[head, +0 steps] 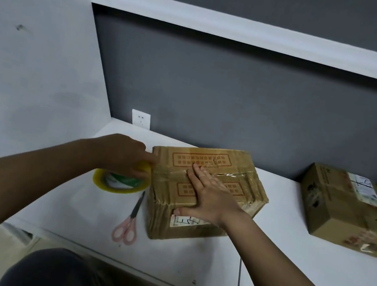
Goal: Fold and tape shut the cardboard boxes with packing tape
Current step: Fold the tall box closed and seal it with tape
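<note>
The right hand (pixel 208 194) is laid flat, fingers straight and together, on top of a closed brown cardboard box with red printing (pixel 201 193), pressing along the clear tape strip (pixel 234 175) over its centre seam. The left hand (pixel 125 154) is curled around a yellow-rimmed roll of packing tape (pixel 120 182), held against the box's left edge. Pink-handled scissors (pixel 129 220) are lying on the white desk (pixel 287 261) just beside the box. A second taped brown cardboard box (pixel 347 208) is set well apart to the right.

Packing room: taped boxes (pixel 352 209), shelf (pixel 252 32)
</note>
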Available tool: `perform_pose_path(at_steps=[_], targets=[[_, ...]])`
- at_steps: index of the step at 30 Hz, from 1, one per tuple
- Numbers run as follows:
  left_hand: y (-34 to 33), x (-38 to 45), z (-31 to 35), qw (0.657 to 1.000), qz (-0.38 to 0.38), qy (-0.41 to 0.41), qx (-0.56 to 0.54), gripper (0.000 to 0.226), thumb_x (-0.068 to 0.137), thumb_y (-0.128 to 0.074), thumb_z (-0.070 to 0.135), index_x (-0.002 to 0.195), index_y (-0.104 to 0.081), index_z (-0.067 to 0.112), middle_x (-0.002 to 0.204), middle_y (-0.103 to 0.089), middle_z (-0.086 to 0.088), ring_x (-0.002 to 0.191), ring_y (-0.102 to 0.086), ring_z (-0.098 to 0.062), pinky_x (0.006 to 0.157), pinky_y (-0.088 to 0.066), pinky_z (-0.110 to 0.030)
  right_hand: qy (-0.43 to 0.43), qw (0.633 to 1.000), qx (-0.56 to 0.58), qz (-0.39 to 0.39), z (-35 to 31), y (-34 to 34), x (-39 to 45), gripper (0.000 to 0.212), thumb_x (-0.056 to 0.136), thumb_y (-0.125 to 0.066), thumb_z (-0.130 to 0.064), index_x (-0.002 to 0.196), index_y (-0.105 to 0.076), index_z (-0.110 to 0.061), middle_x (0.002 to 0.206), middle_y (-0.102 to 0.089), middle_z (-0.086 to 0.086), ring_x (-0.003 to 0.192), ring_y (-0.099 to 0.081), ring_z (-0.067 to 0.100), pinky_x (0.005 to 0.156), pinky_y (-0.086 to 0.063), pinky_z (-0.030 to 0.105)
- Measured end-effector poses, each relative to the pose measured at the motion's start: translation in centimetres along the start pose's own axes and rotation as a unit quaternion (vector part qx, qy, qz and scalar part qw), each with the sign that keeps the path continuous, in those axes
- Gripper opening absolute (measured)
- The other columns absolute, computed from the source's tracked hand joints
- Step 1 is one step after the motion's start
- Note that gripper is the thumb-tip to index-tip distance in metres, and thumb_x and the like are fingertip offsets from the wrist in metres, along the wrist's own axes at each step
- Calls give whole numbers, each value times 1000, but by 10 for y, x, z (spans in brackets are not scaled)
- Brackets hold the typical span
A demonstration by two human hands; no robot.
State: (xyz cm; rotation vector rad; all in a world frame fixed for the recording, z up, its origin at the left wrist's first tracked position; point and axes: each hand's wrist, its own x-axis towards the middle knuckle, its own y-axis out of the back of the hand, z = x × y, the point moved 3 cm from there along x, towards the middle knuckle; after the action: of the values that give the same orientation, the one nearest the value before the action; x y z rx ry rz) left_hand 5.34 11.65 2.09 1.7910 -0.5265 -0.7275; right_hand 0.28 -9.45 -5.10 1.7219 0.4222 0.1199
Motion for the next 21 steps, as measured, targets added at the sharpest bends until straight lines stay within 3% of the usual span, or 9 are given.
perform_pose_path(at_steps=[4,6,10,16,19,21], targets=[[-15,-6,-4,995,33,23,-90,47,94,-42,55,135,-39,32,121,-59,3,102,-59,-15,74,-39,-14,-4,1000,-17,8,-14,5,-1,113,77,-54,-75,154,7,-19,161,16,1,148,14,16,121,6,37],[-19,-7,-4,991,48,28,-124,46,93,-44,54,132,-41,31,118,-61,1,100,-59,-15,74,-40,-15,34,998,-16,40,-37,6,0,108,81,-55,-68,154,7,-19,161,15,0,148,15,16,121,3,40],[-30,-11,-4,978,68,50,-192,46,91,-50,54,130,-43,30,117,-61,2,97,-58,-14,76,-43,-17,37,999,7,13,-72,-6,6,98,88,-49,-62,154,7,-15,162,11,1,148,12,15,120,8,31],[-45,-15,-1,948,120,69,-288,79,65,-29,77,122,-49,27,111,-64,6,90,-60,-13,75,-47,-20,3,997,75,-24,-73,-4,4,83,95,-39,-54,155,6,-19,162,10,-4,148,11,11,120,7,30],[-48,-20,1,928,144,95,-330,57,79,-36,65,119,-49,26,107,-65,2,89,-63,-16,73,-49,-19,-26,988,146,41,-74,-1,5,59,102,-31,-43,155,-13,-23,162,-7,-6,148,1,9,119,2,29],[-49,-21,9,905,148,131,-376,30,94,-44,40,119,-45,24,99,-65,-6,85,-64,-21,71,-53,-25,-57,984,134,107,-72,-1,8,51,103,-30,-37,152,-25,-24,160,-17,-7,149,-5,12,119,-5,32]])
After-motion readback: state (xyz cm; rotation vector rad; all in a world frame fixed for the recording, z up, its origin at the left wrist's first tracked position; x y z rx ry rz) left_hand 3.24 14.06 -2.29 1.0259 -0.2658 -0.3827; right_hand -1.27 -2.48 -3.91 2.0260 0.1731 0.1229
